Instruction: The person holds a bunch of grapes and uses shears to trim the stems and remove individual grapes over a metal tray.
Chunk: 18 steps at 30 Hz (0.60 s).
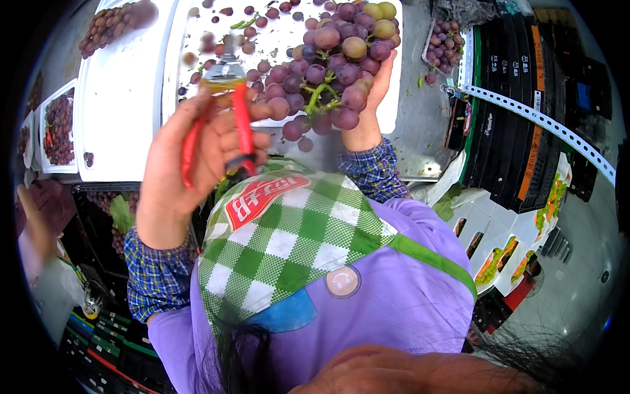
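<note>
My left hand (pixel 177 141) is closed round a pair of fruit snips with red handles (pixel 242 121), its metal blades pointing away from me. The handles are spread apart. To the right, a large bunch of grapes (pixel 328 69), purple with a few yellowish-green berries, rests against my right hand (pixel 378 88). That hand supports the bunch from its right side and beneath, and most of its fingers are hidden behind the fruit. Green stems show on the bunch's near side. The snips are left of the bunch, their blades apart from its stems.
Loose grapes (pixel 261 21) lie scattered on a white board under the bunch. Left of it are a white tray (pixel 121 98), another grape bunch (pixel 115 29) and a box of grapes (pixel 60 128). A grape pack (pixel 445 46) and stacked black crates (pixel 505 98) stand right. Another person's arm (pixel 36 226) shows far left.
</note>
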Tool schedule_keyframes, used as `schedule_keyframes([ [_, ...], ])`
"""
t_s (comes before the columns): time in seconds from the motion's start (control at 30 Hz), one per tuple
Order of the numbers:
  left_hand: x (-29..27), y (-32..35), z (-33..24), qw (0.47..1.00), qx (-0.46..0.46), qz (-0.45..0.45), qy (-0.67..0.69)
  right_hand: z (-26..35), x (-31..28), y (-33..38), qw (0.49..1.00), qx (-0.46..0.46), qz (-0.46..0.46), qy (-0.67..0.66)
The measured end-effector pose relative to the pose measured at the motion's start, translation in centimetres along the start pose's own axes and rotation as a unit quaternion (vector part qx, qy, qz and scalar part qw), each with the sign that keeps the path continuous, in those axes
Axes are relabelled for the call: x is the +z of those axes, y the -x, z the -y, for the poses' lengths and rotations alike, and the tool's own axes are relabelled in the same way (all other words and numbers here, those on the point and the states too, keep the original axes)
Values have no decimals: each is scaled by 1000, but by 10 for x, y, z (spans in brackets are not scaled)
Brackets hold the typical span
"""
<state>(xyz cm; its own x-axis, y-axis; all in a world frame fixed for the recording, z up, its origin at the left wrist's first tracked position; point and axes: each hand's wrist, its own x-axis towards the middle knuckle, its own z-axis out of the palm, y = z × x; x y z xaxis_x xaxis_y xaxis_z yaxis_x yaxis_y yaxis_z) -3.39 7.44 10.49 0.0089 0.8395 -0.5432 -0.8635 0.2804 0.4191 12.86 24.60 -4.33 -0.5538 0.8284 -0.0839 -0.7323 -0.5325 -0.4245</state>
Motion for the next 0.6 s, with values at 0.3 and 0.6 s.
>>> schedule_keyframes([
  [0.3,-54,53,-29,939,88,-181,-277,9,9,4,999,-19,18,29],
  [0.6,-105,55,27,925,-91,-259,-261,-5,-6,2,993,-44,-34,103],
])
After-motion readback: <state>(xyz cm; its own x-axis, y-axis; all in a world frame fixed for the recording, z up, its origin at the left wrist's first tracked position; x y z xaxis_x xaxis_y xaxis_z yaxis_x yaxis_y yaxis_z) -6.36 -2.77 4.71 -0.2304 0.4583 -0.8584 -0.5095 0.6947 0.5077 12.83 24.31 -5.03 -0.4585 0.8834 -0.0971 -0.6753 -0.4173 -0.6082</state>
